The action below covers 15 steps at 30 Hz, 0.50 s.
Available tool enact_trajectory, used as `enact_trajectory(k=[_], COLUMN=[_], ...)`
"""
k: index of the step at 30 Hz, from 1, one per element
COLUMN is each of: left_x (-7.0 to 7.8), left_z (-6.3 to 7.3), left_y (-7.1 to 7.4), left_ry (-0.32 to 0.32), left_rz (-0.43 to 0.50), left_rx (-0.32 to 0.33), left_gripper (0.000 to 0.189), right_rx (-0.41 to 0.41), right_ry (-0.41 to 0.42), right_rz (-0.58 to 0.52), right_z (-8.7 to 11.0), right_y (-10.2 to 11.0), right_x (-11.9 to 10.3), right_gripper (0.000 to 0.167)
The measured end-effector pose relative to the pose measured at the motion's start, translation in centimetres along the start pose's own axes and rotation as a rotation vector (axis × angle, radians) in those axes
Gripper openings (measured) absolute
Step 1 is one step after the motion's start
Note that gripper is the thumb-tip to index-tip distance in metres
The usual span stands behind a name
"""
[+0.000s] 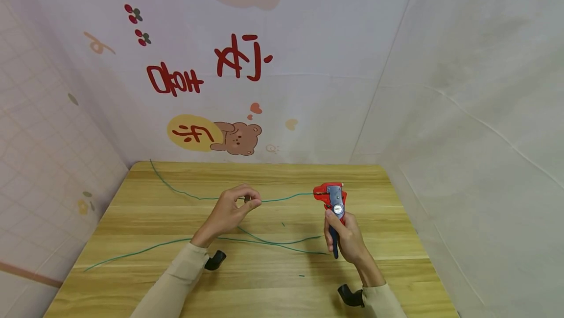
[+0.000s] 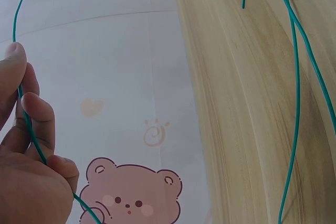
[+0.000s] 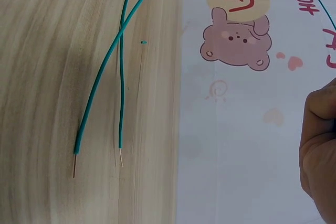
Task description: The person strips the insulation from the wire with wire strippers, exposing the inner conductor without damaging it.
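Note:
My left hand (image 1: pixel 230 211) pinches a thin green wire (image 1: pixel 282 199) between thumb and fingers. In the left wrist view the wire (image 2: pixel 37 142) runs along the palm and past the curled fingers. My right hand (image 1: pixel 350 240) grips a red and blue wire stripper (image 1: pixel 336 200) by its handles. The wire's right end reaches the stripper's red head; how far in it sits I cannot tell. Beyond my left hand the wire trails to the table's back left. In the right wrist view the right hand (image 3: pixel 320 150) shows only partly, and the stripper is hidden.
Two more green wires (image 1: pixel 165 244) lie crossed on the wooden table (image 1: pixel 246 293), with bare copper ends (image 3: pixel 74 166) at the right. Small green offcuts (image 1: pixel 301 275) are scattered nearby. A printed wall covering (image 1: pixel 308 112) rises behind the table's back edge.

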State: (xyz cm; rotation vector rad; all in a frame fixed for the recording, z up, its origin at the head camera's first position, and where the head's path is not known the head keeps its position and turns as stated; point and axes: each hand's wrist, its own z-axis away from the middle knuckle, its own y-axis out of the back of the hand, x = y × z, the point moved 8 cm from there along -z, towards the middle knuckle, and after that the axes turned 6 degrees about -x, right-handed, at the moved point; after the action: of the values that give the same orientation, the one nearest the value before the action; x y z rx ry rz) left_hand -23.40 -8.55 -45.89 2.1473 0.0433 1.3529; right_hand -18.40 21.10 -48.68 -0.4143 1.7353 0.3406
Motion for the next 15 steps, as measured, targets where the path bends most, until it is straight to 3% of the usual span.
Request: enact_trajectory(k=[15], left_x=[-0.08], left_z=[0.0], left_y=[-0.02], left_ry=[0.008], left_rz=[0.0], left_rx=[0.0], left_gripper=[0.01], right_rx=[0.01], right_ry=[-0.012], right_rz=[0.002], right_z=[0.09], right_y=[0.19], right_x=[0.31], right_gripper=[0.05])
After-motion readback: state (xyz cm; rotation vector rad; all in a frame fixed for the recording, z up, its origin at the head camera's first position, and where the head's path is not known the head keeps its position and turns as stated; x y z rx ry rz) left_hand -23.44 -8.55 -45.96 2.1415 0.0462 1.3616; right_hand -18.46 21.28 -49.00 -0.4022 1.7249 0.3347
